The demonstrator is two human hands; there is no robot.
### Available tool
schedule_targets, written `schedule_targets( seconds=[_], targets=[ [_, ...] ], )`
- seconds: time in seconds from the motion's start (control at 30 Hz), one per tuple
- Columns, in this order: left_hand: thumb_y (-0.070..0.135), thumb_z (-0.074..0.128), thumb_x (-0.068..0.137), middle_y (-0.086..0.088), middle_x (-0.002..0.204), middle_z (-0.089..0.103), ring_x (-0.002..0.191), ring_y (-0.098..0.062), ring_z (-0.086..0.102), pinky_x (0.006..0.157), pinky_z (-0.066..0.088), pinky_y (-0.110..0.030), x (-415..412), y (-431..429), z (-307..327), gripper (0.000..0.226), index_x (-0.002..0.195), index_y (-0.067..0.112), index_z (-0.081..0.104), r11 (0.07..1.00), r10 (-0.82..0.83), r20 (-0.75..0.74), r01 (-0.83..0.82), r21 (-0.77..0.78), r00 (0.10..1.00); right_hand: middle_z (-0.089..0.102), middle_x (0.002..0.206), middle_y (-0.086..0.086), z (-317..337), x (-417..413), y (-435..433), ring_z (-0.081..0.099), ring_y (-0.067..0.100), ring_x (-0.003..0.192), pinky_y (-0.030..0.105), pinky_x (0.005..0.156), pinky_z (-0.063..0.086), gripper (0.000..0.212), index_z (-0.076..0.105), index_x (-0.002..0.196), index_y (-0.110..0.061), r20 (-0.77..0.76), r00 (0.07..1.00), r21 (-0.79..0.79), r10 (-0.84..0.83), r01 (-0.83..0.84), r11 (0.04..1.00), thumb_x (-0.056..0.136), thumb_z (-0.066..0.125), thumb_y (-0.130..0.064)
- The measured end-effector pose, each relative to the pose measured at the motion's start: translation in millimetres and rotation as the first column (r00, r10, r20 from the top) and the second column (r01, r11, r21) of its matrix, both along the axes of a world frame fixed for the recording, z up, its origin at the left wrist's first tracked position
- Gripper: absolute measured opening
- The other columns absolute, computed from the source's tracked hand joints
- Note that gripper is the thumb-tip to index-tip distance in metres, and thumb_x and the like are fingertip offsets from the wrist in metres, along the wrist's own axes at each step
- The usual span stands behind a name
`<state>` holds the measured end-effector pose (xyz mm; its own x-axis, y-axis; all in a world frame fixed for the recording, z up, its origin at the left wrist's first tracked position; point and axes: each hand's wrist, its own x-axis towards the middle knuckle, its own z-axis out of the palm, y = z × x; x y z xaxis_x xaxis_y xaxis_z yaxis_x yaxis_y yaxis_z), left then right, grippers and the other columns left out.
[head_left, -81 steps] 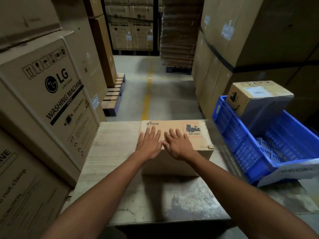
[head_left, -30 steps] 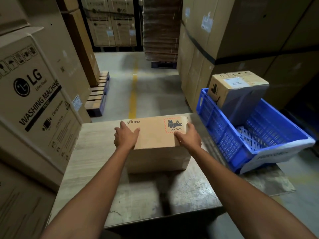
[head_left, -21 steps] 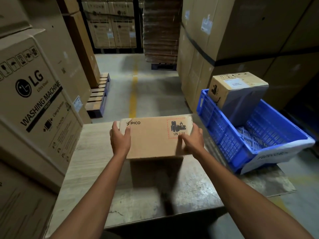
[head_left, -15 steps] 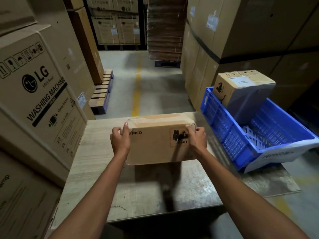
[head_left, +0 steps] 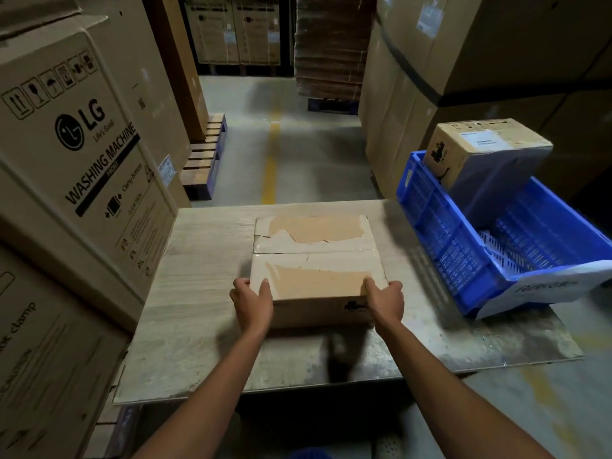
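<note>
A warehouse aisle. Tall stacks of cartons (head_left: 496,44) rise on both sides, one washing-machine carton (head_left: 86,160) printed LG. A wooden pallet (head_left: 207,154) lies on the bare concrete floor (head_left: 314,154), a yellow line (head_left: 271,160) painted along it. A blue plastic crate (head_left: 440,246) sits nearby.

Cardboard box (head_left: 314,260) tipped over toward the person. The printed face, uppermost earlier, now fronts them. A seamed face with torn paper patches has come up on top. Left hand (head_left: 252,304) and right hand (head_left: 385,301), at first flat side by side on the top, now grip the near upper corners.
</note>
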<state>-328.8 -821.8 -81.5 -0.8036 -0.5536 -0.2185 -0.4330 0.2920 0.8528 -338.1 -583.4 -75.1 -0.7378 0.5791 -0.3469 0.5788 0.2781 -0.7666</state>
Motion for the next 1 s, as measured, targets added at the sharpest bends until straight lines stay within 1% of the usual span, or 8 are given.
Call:
schedule_targets(
  seconds=[0.1, 0.2, 0.33, 0.47, 0.77, 0.83, 0.9, 1.0],
  targets=[
    [0.027, 0.063, 0.094, -0.015, 0.128, 0.046, 0.111, -0.035, 0.05, 0.084, 0.044, -0.039, 6, -3, -3, 0.039, 0.124, 0.009, 0.046, 0.991, -0.071, -0.037, 0.067, -0.113, 0.997, 0.051, 0.139, 0.016, 0, 6, -8, 0.052, 0.035, 0.124, 0.052, 0.103, 0.042, 0.06, 0.045, 0.135, -0.006, 0.02, 1.0, 0.158, 0.018, -0.021, 0.987, 0.092, 0.06, -0.044],
    [0.011, 0.065, 0.088, -0.014, 0.121, 0.052, 0.112, -0.033, 0.049, 0.092, 0.047, -0.044, 9, -7, -5, 0.036, 0.122, 0.006, 0.057, 0.835, -0.347, -0.202, 0.204, -0.51, 0.916, 0.042, 0.151, 0.012, 2, 10, -31, 0.04, 0.03, 0.141, 0.058, 0.114, 0.027, 0.053, 0.051, 0.137, -0.009, -0.073, 0.954, 0.562, 0.291, -0.202, 0.802, 0.091, 0.064, -0.031],
    [0.024, 0.044, 0.091, -0.015, 0.122, 0.063, 0.115, -0.034, 0.059, 0.101, 0.047, -0.046, 15, -6, -15, 0.041, 0.122, 0.005, 0.063, 0.634, -0.61, -0.152, 0.365, -0.681, 0.778, 0.051, 0.148, 0.014, 0, 16, -75, 0.052, 0.032, 0.133, 0.045, 0.101, 0.05, 0.038, 0.062, 0.13, -0.009, -0.135, 0.638, 0.672, 0.758, -0.504, 0.543, 0.097, 0.058, -0.027],
    [0.035, 0.035, 0.097, -0.014, 0.147, 0.05, 0.139, -0.033, 0.044, 0.115, 0.025, -0.044, 24, -6, -28, 0.053, 0.137, 0.008, 0.058, 0.475, -0.656, 0.037, 0.45, -0.756, 0.754, 0.042, 0.155, 0.013, -12, 19, -93, 0.038, 0.032, 0.144, 0.044, 0.116, 0.033, 0.056, 0.049, 0.145, -0.015, 0.126, 0.476, 0.739, 0.871, -0.631, 0.238, 0.1, 0.024, -0.038],
    [0.03, 0.046, 0.095, -0.007, 0.108, 0.06, 0.103, -0.028, 0.055, 0.088, 0.044, -0.042, -8, -5, 9, 0.022, 0.101, 0.017, 0.063, 0.39, -0.637, 0.147, 0.481, -0.786, 0.757, 0.058, 0.129, 0.006, 29, -9, -91, 0.051, 0.027, 0.117, 0.04, 0.092, 0.045, 0.037, 0.065, 0.12, -0.019, 0.269, 0.436, 0.675, 0.859, -0.721, 0.154, 0.102, 0.041, -0.041],
    [0.029, 0.046, 0.098, -0.012, 0.13, 0.054, 0.125, -0.033, 0.048, 0.105, 0.038, -0.043, -23, -4, 13, 0.03, 0.121, 0.016, 0.06, 0.371, -0.654, 0.2, 0.54, -0.756, 0.73, 0.053, 0.137, 0.011, 30, -19, -92, 0.047, 0.029, 0.126, 0.043, 0.097, 0.043, 0.04, 0.058, 0.13, -0.017, 0.276, 0.449, 0.68, 0.85, -0.716, 0.158, 0.103, 0.04, -0.04],
    [0.033, 0.036, 0.104, -0.012, 0.162, 0.023, 0.151, -0.031, 0.016, 0.122, 0.015, -0.044, -36, -6, 14, 0.051, 0.151, 0.016, 0.035, 0.324, -0.659, 0.304, 0.624, -0.711, 0.688, 0.033, 0.157, 0.016, 25, -30, -92, 0.027, 0.034, 0.146, 0.05, 0.114, 0.03, 0.052, 0.039, 0.148, -0.016, 0.34, 0.426, 0.644, 0.839, -0.755, 0.122, 0.104, 0.033, -0.043],
    [0.04, 0.023, 0.107, -0.007, 0.167, -0.004, 0.154, -0.025, -0.006, 0.123, -0.001, -0.044, -45, -9, 9, 0.059, 0.159, 0.017, 0.007, 0.273, -0.632, 0.42, 0.694, -0.666, 0.651, 0.002, 0.168, 0.012, 15, -40, -90, -0.001, 0.032, 0.154, 0.056, 0.121, 0.008, 0.066, 0.009, 0.16, -0.018, 0.468, 0.368, 0.546, 0.803, -0.835, 0.065, 0.104, 0.02, -0.053]
  ],
)
